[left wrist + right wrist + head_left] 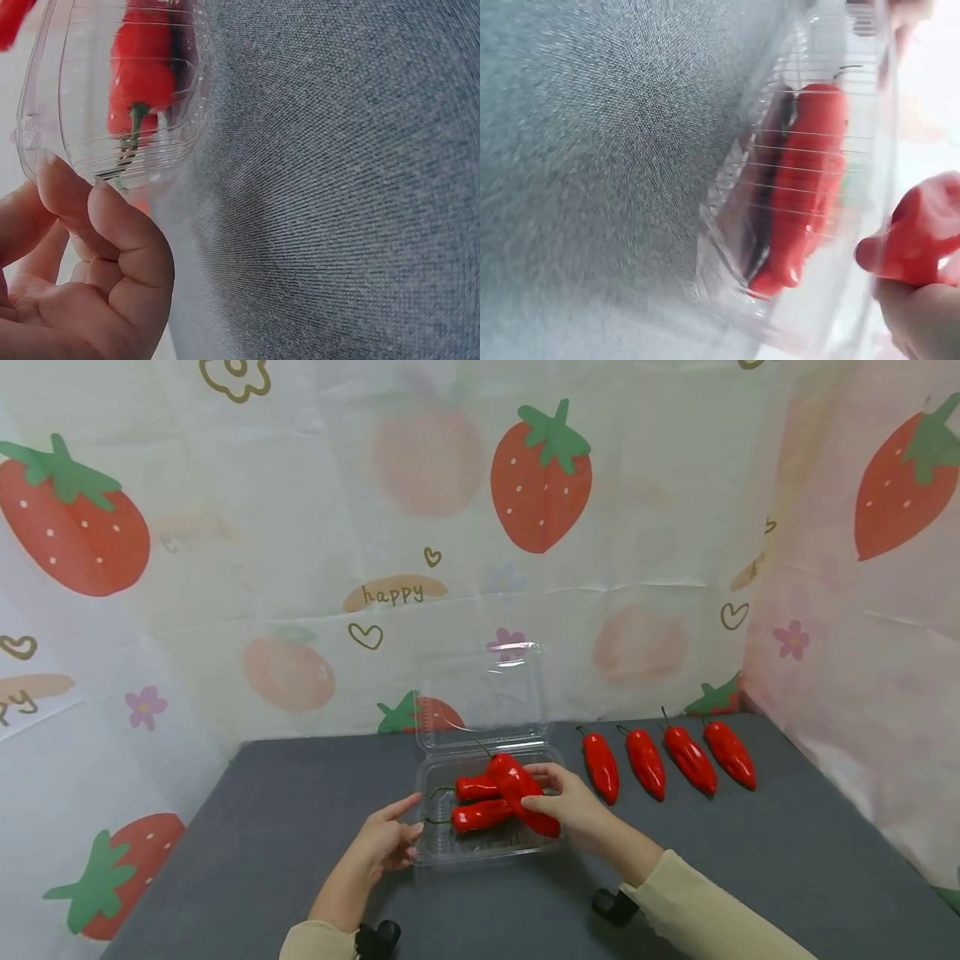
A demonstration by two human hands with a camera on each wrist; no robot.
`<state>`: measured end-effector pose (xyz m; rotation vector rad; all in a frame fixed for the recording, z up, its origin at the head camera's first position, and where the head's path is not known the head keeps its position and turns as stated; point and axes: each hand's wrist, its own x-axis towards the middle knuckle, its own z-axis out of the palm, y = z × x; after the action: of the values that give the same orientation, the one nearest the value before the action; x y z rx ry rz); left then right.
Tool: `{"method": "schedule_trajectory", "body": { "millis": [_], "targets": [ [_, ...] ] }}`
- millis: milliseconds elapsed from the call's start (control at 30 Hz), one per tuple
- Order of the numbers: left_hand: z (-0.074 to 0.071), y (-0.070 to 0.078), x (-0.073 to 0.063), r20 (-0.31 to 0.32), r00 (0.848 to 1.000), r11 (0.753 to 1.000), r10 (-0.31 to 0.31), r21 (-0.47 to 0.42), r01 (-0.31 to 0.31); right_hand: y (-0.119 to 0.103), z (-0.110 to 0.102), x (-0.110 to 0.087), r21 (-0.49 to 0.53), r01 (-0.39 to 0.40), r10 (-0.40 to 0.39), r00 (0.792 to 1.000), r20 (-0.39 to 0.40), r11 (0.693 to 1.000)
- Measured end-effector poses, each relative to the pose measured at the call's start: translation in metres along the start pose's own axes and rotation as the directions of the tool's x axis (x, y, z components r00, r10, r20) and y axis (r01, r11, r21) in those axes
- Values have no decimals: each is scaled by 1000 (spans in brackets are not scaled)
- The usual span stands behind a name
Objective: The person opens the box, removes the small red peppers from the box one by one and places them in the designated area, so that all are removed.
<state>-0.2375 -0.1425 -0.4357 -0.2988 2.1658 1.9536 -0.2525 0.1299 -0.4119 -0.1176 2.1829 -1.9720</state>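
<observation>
A clear plastic clamshell box (491, 858) stands on the table with its lid (480, 697) raised at the back. Two red chili peppers (480, 816) lie inside, side by side, stems to the left. My right hand (573, 802) pinches a third red pepper (517, 789) between thumb and fingers, tilted over the right part of the box. In the right wrist view the tip of this held pepper (922, 232) shows beside the box rim. At the box's left edge, my left hand (382, 839) grips the rim, fingertips (56, 176) right at the plastic.
Several red peppers (647, 764) lie in a row on the dark grey table (315, 802), right of the box. Behind stands a pale curtain (300, 527) with printed strawberries, close to the raised lid. Another printed curtain (862, 610) borders the table's right side.
</observation>
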Motion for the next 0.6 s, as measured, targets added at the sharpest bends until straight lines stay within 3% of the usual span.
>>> {"method": "schedule_trajectory", "body": {
  "millis": [367, 600],
  "targets": [
    [-1, 0, 0, -2, 1000, 1000, -1, -12, 1, -13, -28, -26, 56, -64, 61, 997, 42, 996],
    [0, 0, 0, -2, 1000, 1000, 0, -19, 0, -11, -48, -35, 90, -42, 32, 993, 112, 995]
  ]
}}
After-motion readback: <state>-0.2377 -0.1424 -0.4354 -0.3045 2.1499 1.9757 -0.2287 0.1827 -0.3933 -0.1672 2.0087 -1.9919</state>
